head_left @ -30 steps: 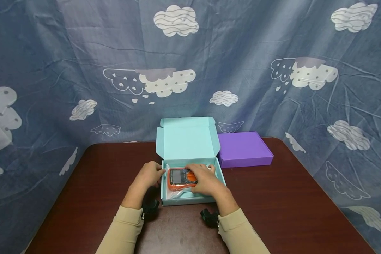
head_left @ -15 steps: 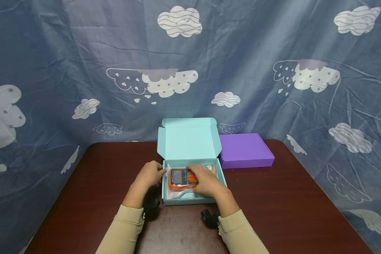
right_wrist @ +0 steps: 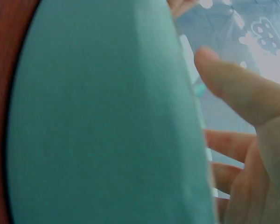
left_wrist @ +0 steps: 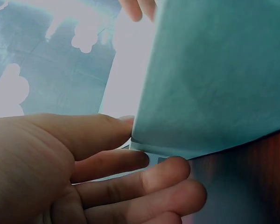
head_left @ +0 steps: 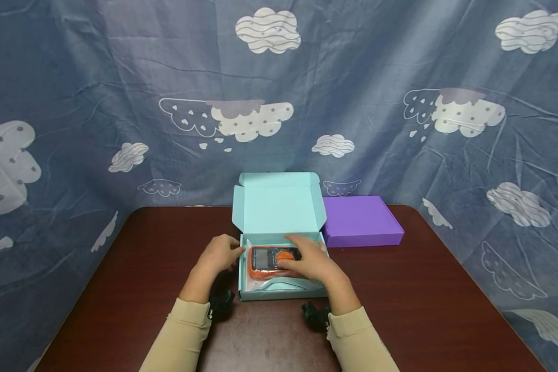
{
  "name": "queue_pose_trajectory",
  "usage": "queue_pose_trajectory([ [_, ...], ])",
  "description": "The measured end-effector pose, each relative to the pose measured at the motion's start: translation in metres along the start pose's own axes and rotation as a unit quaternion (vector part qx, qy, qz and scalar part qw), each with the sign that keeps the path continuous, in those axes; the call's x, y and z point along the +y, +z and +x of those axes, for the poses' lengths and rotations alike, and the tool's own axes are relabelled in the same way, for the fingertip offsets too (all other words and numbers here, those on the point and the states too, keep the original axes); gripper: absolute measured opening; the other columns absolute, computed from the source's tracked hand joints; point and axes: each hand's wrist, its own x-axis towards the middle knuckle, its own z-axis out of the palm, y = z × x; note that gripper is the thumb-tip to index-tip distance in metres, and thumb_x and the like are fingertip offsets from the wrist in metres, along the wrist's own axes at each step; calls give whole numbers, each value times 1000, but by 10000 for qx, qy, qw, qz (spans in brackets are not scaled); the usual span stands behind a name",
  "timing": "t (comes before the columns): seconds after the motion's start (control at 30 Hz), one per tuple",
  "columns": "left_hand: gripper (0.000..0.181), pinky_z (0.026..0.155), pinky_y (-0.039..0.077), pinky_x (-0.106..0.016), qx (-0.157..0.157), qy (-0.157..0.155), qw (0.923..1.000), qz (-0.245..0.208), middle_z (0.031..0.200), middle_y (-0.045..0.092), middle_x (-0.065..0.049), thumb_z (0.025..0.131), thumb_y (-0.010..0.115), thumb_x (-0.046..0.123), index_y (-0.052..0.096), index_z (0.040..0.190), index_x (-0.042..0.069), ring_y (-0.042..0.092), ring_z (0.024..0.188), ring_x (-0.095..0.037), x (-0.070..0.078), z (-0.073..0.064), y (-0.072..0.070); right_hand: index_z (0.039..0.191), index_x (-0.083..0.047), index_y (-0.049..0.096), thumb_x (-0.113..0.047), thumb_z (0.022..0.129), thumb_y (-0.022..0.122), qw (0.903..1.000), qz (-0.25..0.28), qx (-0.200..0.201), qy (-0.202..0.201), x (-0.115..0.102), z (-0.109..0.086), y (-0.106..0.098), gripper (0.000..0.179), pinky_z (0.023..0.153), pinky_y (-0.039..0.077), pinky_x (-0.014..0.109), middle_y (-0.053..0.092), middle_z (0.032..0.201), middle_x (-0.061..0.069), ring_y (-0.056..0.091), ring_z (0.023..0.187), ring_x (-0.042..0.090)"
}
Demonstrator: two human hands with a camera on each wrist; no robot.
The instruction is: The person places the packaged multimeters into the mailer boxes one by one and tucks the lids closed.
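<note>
An orange-and-black multimeter (head_left: 262,258) in a clear plastic bag (head_left: 253,284) lies flat in the light-blue cardboard box (head_left: 283,295), its dial toward the right. My left hand (head_left: 217,254) pinches the box's left wall at the rim. In the left wrist view, its thumb (left_wrist: 102,132) is at the edge and the other fingers are on the outer side. My right hand (head_left: 310,260) is spread over the multimeter's right end, thumb near the dial, covering that end. The right wrist view has its fingers (right_wrist: 233,144) loosely extended behind the box wall.
The box's lid (head_left: 281,206) stands raised at the back, side flaps spread. Beside it on the right lies a closed purple box (head_left: 360,219). Both are on a dark brown table (head_left: 423,299), with a blue cloud-patterned curtain (head_left: 376,103) behind.
My right hand has loosened from the multimeter and shifted right, fingers spreading, uncovering more of the dial. The left hand stays at the box's left wall. The head view has shifted slightly.
</note>
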Motion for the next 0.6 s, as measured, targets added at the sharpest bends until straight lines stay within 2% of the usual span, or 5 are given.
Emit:
queue_pose_trajectory([
  [0.17,33,57,54,-34,149,-36,9999,-55,98,72,-15,98,72,17,70,123,-5,66,58,-21,-1,2,1,153,-7,47,-40,97,72,9973,368,520,375,10,-2,-13,70,111,34,63,48,153,18,42,142,40],
  [0.27,38,61,57,-36,186,-10,9998,-44,112,71,-20,98,72,17,68,127,-7,68,63,-21,-1,3,1,152,-5,47,-37,98,70,9942,478,842,470,15,-2,-20,67,110,37,61,49,151,20,43,140,41],
  [0.4,46,78,58,-46,275,57,9996,96,126,66,-25,97,73,18,63,133,-9,72,88,-29,-2,4,0,152,-4,47,-31,100,69,9904,517,1133,597,21,-6,-28,63,108,39,60,53,147,22,47,137,42],
  [0.5,52,86,55,-50,381,141,9990,164,125,66,-26,97,72,18,58,137,-11,68,102,-34,-3,4,-1,151,-3,47,-27,100,68,9859,552,1378,772,25,-8,-33,60,104,42,61,55,142,23,50,132,43],
  [0.6,58,84,56,-50,469,164,9988,45,117,68,-25,96,72,17,51,142,-13,68,100,-36,-5,5,-1,152,-2,46,-25,100,66,9802,565,1630,971,28,-9,-38,60,102,42,61,56,138,25,52,128,44],
])
